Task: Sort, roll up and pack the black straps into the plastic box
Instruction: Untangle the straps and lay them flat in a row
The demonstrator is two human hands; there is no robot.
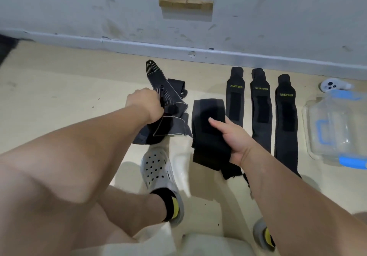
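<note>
Three flat straps lay side by side on the floor, each printed "XUEYING" in yellow-green; just right of them sat the clear plastic box with blue clips, its contents unclear; the left hand had its fingers closed on a tangled pile of straps; the right hand gripped a folded strap, thumb on top.

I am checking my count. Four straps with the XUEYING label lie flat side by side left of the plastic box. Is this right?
Not four: the head view shows three XUEYING straps lying flat side by side left of the plastic box.
</note>
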